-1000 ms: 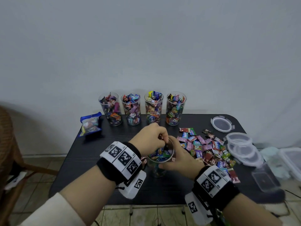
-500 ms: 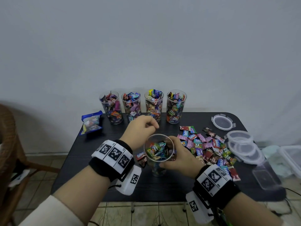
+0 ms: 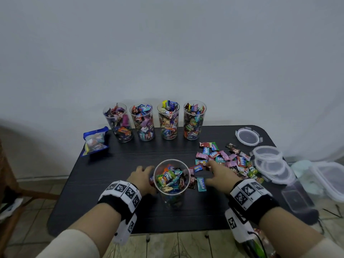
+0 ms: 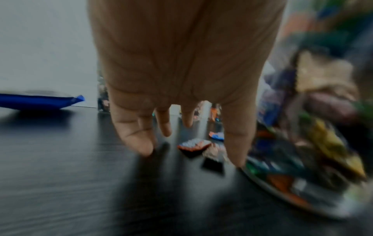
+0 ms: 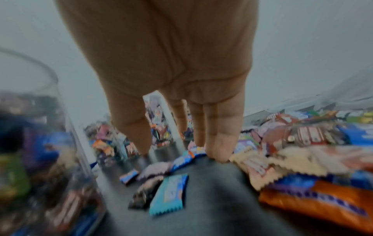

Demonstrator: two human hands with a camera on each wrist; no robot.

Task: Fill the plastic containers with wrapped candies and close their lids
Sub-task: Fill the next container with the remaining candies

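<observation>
- A cup (image 3: pixel 171 176) of candies stands near the table's (image 3: pixel 111 183) front edge, between both hands.
- Four filled cups (image 3: pixel 155 121) line the back edge.
- A bag (image 3: pixel 95 140) lies to their left.
- Loose candies (image 3: pixel 226 160) lie right of the front cup.
- Lids (image 3: pixel 268 159) lie further right.

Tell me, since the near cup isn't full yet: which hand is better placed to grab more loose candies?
Probably the right hand: its open fingers already reach into the loose candy pile. The left hand is open beside the near cup, with only a few candies nearby.
</observation>
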